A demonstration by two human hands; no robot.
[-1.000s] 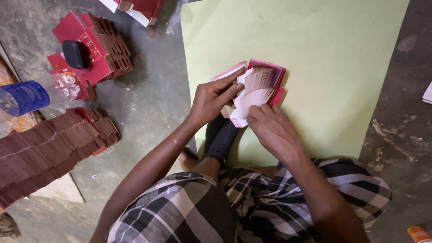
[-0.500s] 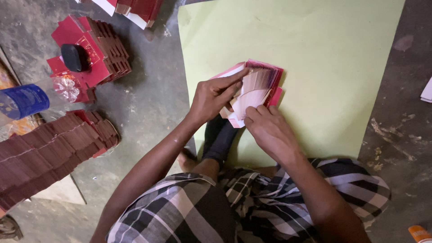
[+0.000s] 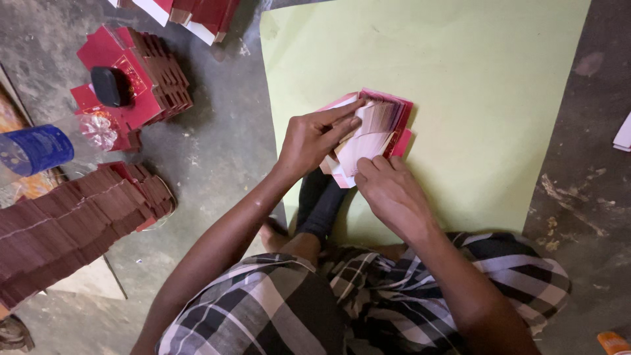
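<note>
The left hand [image 3: 314, 139] is pinching the fanned stack of pink and white card blanks [image 3: 371, 135] at its top edge, and the right hand [image 3: 393, 195] is gripping its lower corner, bracing it on the pale green paper sheet [image 3: 460, 79] on the floor so the edges spread apart.

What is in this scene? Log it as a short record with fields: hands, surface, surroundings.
left hand: left hand presses fingers on the stack of pink cards
right hand: right hand grips the stack's near edge
surface: stack lies on a pale green sheet on the floor
surroundings: red card pile with a black object on top; blue container; long brown stack
</note>
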